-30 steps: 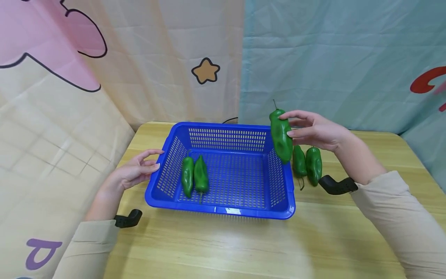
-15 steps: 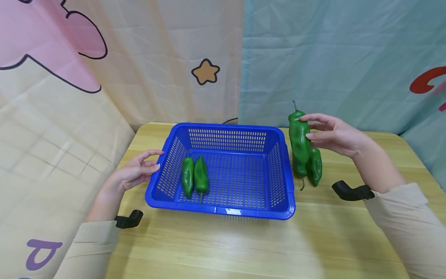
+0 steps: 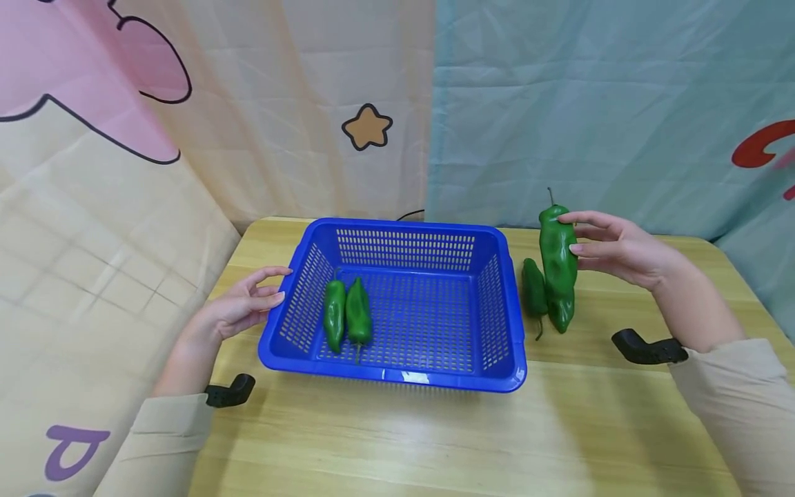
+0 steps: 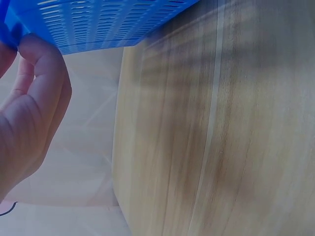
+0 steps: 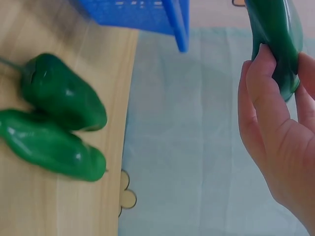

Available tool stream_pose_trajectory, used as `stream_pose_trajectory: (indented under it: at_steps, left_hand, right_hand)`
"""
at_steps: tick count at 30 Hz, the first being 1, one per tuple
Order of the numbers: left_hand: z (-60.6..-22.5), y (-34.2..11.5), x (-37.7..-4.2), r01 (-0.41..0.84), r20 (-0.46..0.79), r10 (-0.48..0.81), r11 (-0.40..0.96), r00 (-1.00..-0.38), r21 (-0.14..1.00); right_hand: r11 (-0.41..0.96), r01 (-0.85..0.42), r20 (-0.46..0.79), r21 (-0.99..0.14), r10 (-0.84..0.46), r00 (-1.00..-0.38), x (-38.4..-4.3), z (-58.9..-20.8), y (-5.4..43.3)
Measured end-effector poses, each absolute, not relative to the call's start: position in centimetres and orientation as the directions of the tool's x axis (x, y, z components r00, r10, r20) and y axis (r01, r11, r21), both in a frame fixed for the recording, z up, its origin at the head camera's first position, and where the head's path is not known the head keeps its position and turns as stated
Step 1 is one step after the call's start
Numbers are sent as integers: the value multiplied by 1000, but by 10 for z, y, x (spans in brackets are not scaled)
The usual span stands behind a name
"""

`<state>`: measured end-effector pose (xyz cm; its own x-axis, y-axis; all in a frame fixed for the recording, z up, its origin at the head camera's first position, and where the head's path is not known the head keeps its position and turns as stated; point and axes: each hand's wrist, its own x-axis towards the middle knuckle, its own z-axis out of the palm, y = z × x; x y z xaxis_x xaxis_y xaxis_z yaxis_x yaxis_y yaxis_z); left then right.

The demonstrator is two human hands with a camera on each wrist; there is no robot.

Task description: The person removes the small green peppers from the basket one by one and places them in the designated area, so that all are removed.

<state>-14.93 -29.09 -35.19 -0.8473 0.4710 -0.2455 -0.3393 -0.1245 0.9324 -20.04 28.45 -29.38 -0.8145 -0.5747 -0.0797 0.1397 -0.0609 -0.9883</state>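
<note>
Head | right grip (image 3: 624, 252): pinching pepper (image 3: 556, 259) by upper half | left grip (image 3: 242, 305): pinching basket rim (image 3: 348, 373)

A long green pepper (image 5: 276, 29) is pinched by the right hand (image 5: 285, 152); two green peppers (image 5: 64, 93) and a blue plastic basket (image 5: 140, 14) are seen near the wooden tabletop's (image 5: 78, 209) edge.

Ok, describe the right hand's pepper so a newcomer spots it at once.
Start at the blue basket on the wooden table. In the head view, right of it, the right hand pinches a green pepper. It alone is held up; two nearby peppers lie on the table.
</note>
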Motion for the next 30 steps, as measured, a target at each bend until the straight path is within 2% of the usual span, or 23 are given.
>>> stream_pose_trajectory:
  at_steps: [7, 12, 22, 30]
  left_hand:
    - [-351, -292, -150, -344, -260, 467, -102, -845, 933]
    - [-352, -293, -148, -349, -262, 466, -108, -845, 931]
    - [-353, -293, -149, -348, -236, 497, -144, -835, 926]
    - [-353, -293, -149, -356, -262, 468, -125, -844, 926]
  right_hand:
    - [1, 109, -91, -994, -556, -826, -198, -301, 302]
    - [-2, 121, -102, -993, -531, -841, -198, -309, 311]
    - [-100, 211, -135, -972, -499, -856, -200, -333, 332]
    - [-255, 284, -89, -924, -581, -809, -202, -354, 351]
